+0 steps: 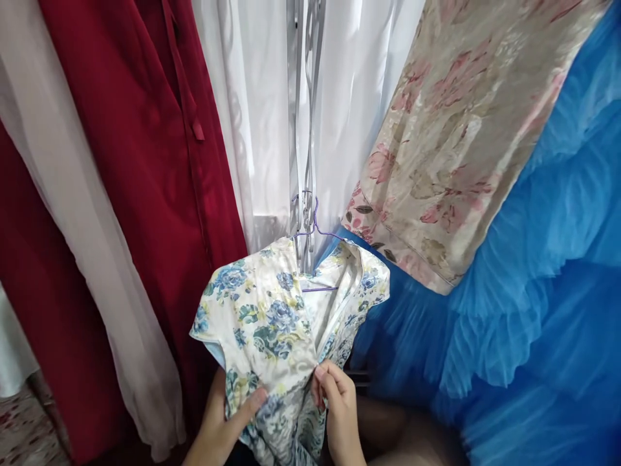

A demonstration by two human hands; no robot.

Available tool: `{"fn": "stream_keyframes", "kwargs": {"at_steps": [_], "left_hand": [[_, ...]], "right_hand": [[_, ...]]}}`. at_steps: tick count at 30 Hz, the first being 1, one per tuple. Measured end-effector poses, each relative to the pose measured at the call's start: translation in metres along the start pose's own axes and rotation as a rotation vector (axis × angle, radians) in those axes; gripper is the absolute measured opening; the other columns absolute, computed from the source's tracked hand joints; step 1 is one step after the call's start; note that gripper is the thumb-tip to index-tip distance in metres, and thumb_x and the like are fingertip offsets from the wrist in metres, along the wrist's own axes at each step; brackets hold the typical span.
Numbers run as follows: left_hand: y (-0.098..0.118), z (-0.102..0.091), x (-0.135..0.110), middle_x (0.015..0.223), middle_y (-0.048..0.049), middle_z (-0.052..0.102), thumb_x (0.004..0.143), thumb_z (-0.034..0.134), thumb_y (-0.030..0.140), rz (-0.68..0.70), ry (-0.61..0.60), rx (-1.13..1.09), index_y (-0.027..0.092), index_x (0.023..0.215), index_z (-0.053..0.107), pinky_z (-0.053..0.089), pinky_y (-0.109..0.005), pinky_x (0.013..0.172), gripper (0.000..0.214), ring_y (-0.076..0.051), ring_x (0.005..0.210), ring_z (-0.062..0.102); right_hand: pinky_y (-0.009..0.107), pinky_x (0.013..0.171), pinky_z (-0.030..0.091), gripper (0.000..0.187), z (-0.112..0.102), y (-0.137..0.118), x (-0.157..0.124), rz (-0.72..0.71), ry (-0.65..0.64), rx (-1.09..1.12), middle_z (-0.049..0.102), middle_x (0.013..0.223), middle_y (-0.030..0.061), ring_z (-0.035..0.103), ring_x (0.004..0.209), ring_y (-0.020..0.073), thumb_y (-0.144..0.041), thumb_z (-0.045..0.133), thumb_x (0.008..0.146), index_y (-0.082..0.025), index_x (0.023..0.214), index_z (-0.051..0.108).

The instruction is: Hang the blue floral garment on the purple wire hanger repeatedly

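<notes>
A white garment with blue flowers hangs on a thin purple wire hanger, hooked on a metal grille behind a white curtain. My left hand grips the garment's left front panel, thumb pressed on the cloth. My right hand pinches the right front edge where the two panels meet, fingers closed on the fabric. Both hands sit at the bottom middle of the view, just below the garment's chest.
Dark red garments and a pale sheer cloth hang at the left. A white curtain hangs behind. A beige cloth with pink flowers and a ruffled blue tulle skirt fill the right.
</notes>
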State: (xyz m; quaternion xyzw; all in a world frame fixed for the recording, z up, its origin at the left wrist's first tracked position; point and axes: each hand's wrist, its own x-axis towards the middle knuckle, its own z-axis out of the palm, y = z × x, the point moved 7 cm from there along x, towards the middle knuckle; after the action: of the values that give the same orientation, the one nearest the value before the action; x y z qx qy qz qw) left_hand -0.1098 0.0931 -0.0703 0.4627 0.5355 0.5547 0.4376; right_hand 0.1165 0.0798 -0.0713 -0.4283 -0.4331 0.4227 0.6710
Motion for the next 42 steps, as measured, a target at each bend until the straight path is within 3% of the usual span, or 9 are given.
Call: {"fn": "stream_keyframes", "kwargs": {"at_steps": [2, 6, 10, 13, 21, 31, 34, 38, 42], "left_hand": [[-0.012, -0.010, 0.014, 0.088, -0.0057, 0.071, 0.068, 0.085, 0.048, 0.009, 0.166, -0.096, 0.019, 0.103, 0.067, 0.058, -0.032, 0.073, 0.049, -0.024, 0.083, 0.069], [-0.002, -0.014, 0.008, 0.077, 0.0032, 0.053, 0.072, 0.083, 0.038, 0.403, 0.505, -0.107, 0.021, 0.098, 0.059, 0.051, -0.023, 0.072, 0.039, -0.014, 0.073, 0.055], [0.010, 0.077, -0.013, 0.110, -0.0093, 0.066, 0.087, 0.068, 0.034, 0.496, -0.142, 0.232, 0.022, 0.110, 0.064, 0.054, -0.033, 0.088, 0.026, -0.025, 0.101, 0.065], [0.007, 0.115, -0.029, 0.109, -0.0115, 0.070, 0.090, 0.056, 0.026, 0.439, -0.366, 0.321, 0.022, 0.113, 0.062, 0.055, -0.037, 0.088, 0.024, -0.028, 0.103, 0.068], [0.022, 0.134, -0.040, 0.089, -0.0055, 0.066, 0.095, 0.045, 0.017, 0.536, -0.535, 0.514, 0.023, 0.092, 0.051, 0.051, -0.031, 0.078, 0.009, -0.022, 0.086, 0.067], [0.020, 0.131, -0.023, 0.103, -0.0130, 0.067, 0.084, 0.046, 0.003, 0.564, -0.798, 1.011, 0.015, 0.111, 0.060, 0.050, -0.035, 0.079, 0.033, -0.026, 0.088, 0.067], [0.051, 0.123, -0.002, 0.097, -0.0085, 0.069, 0.095, 0.045, 0.013, 0.573, -0.777, 0.818, 0.019, 0.101, 0.064, 0.050, -0.032, 0.078, 0.020, -0.023, 0.086, 0.067], [0.143, 0.106, 0.045, 0.089, -0.0027, 0.068, 0.102, 0.048, 0.029, 0.739, -0.412, 0.449, 0.023, 0.128, 0.058, 0.050, -0.030, 0.078, 0.028, -0.019, 0.081, 0.066], [0.212, 0.127, 0.062, 0.084, -0.0011, 0.068, 0.102, 0.050, 0.028, 0.993, -0.358, 0.462, 0.022, 0.114, 0.068, 0.047, -0.028, 0.073, 0.022, -0.016, 0.075, 0.063]], "right_hand": [[0.029, 0.053, 0.026, 0.046, -0.014, -0.003, -0.005, 0.011, 0.033, -0.017, 0.039, 0.053, -0.0030, 0.033, 0.052, 0.0132, -0.047, 0.057, 0.091, -0.022, 0.055, 0.044], [0.028, 0.051, 0.024, 0.043, -0.026, -0.009, -0.005, 0.096, -0.061, -0.061, 0.040, 0.050, -0.0037, 0.034, 0.050, 0.0121, -0.047, 0.060, 0.091, -0.019, 0.059, 0.058], [0.026, 0.050, 0.025, 0.044, -0.018, -0.009, -0.006, 0.173, -0.196, -0.109, 0.042, 0.048, -0.0046, 0.035, 0.048, 0.0103, -0.051, 0.063, 0.091, -0.016, 0.065, 0.064], [0.025, 0.047, 0.023, 0.047, -0.011, -0.005, -0.013, 0.228, -0.234, -0.070, 0.043, 0.044, -0.0045, 0.034, 0.043, 0.0092, -0.056, 0.066, 0.088, -0.016, 0.062, 0.064], [0.025, 0.045, 0.018, 0.034, -0.014, -0.052, 0.031, 0.266, -0.092, 0.214, 0.034, 0.034, -0.0079, 0.019, 0.038, 0.0066, -0.045, 0.072, 0.081, -0.013, 0.069, 0.075], [0.022, 0.040, 0.006, 0.022, 0.047, -0.146, 0.160, 0.424, -0.357, 0.281, 0.027, 0.040, -0.0114, 0.010, 0.039, 0.0054, -0.022, 0.060, 0.087, -0.011, 0.071, 0.069], [0.023, 0.041, 0.007, 0.021, 0.049, -0.148, 0.153, 0.338, -0.357, 0.217, 0.035, 0.041, -0.0097, 0.015, 0.037, 0.0053, -0.029, 0.063, 0.086, -0.012, 0.077, 0.072], [0.026, 0.044, 0.011, 0.023, 0.042, -0.157, 0.134, 0.092, -0.333, 0.077, 0.035, 0.038, -0.0088, 0.021, 0.037, 0.0060, -0.034, 0.067, 0.079, -0.013, 0.071, 0.073], [0.028, 0.046, 0.015, 0.023, 0.033, -0.164, 0.126, -0.034, -0.307, 0.026, 0.033, 0.037, -0.0090, 0.023, 0.038, 0.0068, -0.033, 0.069, 0.077, -0.015, 0.064, 0.072]]}}
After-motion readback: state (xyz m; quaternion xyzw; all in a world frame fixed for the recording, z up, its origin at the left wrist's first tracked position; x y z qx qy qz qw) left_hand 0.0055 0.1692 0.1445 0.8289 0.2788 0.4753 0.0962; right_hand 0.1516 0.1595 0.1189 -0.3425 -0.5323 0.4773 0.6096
